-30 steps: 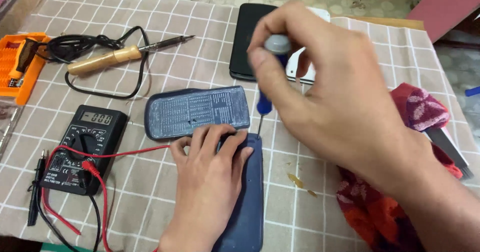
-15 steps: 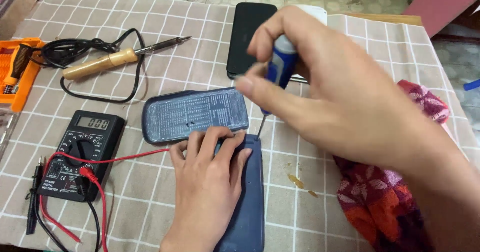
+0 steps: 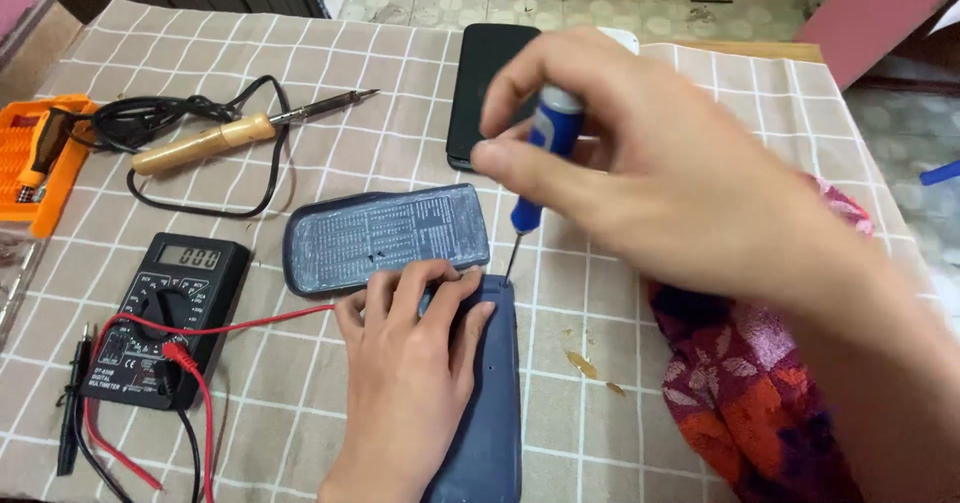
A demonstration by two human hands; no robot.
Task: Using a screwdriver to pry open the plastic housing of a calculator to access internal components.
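The dark blue device body (image 3: 492, 393) lies face down near the middle of the table (image 3: 640, 293), which is covered with a checked cloth, its long side running from near to far. The left hand (image 3: 405, 383) lies flat on it, fingers (image 3: 440, 298) spread open and pressing its far end, gripping nothing. The right hand (image 3: 640, 178) hovers above and to the right, its fingers closed around the blue handle of a screwdriver (image 3: 535, 168) held almost upright; the thin metal tip touches the far right corner of the device body. Just beyond the left fingertips lies a separate blue back cover (image 3: 385, 238) with pale printing, tilted slightly, touching or nearly touching the body. Farther away sits a black phone (image 3: 490, 73). On the left near side is a black multimeter (image 3: 165, 318) with red and black leads (image 3: 200, 403), the red one running toward the left hand. Farther left and away lie a wooden-handled soldering iron (image 3: 215, 141) with its black cord, and an orange tool case (image 3: 45, 163) at the table's edge. A red patterned cloth (image 3: 760, 383) lies on the right, partly under the right forearm.
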